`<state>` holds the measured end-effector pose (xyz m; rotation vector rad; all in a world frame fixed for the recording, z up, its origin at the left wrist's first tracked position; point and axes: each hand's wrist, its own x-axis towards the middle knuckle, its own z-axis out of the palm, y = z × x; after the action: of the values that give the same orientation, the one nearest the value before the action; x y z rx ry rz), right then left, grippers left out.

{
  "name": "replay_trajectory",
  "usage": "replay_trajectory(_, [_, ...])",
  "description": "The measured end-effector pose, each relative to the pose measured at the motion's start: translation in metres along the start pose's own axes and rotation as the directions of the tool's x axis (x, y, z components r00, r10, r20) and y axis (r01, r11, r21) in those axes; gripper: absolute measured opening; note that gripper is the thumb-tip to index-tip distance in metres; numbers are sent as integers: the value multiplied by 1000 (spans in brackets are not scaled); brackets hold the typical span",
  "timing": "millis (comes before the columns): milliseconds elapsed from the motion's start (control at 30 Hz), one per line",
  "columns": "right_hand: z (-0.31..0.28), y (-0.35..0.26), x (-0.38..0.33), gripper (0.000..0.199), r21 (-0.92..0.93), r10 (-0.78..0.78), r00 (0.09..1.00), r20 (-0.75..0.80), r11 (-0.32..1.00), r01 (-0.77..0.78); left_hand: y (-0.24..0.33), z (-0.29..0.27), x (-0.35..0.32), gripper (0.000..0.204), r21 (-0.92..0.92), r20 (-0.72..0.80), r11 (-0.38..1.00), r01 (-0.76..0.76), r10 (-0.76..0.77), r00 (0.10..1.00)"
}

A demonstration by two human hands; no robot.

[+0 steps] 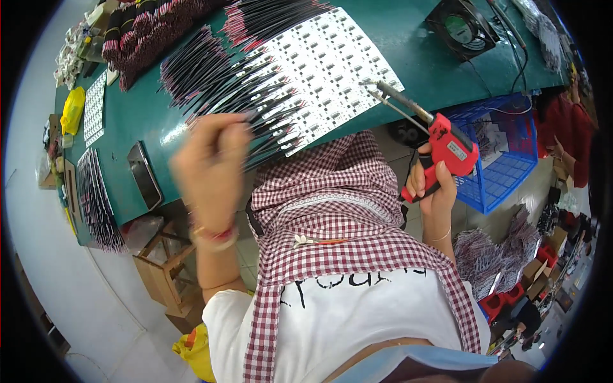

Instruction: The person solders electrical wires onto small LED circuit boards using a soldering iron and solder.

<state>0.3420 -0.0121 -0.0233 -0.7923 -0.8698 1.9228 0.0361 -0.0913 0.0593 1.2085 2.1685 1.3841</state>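
Green table (408,38); at its near edge, a white circuit-board sheet (332,70), probably light, stiff, best held by its edges. Right: red soldering gun (453,147), gripped at its handle by the right hand (440,193). Left: blurred left hand (211,163), curled beside thin, likely pliant wires (260,96); whether pinching one, unclear.

Your left hand (211,166): half-curled, blurred, over the table's (415,67) edge. Your right hand (438,186): gripping, nearside of table.

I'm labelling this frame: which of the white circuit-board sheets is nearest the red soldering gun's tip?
The large central sheet, its right part overlapped by the soldering gun in the right hand; the other sheets lie far left on the table.
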Motion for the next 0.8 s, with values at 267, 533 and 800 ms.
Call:
replay_trajectory(267, [2,11,-15,58,-242,90,996,-18,966,-92,-44,65,-7,16,118,275,993,4,-36,961])
replay_trajectory(533, [11,13,-20,49,-238,180,983,-28,954,-182,-39,82,-8,17,248,295,966,-68,-8,955])
replay_trajectory(800, [16,14,-14,43,-290,230,973,-36,929,-230,-44,78,-1,15,234,346,966,-107,20,938])
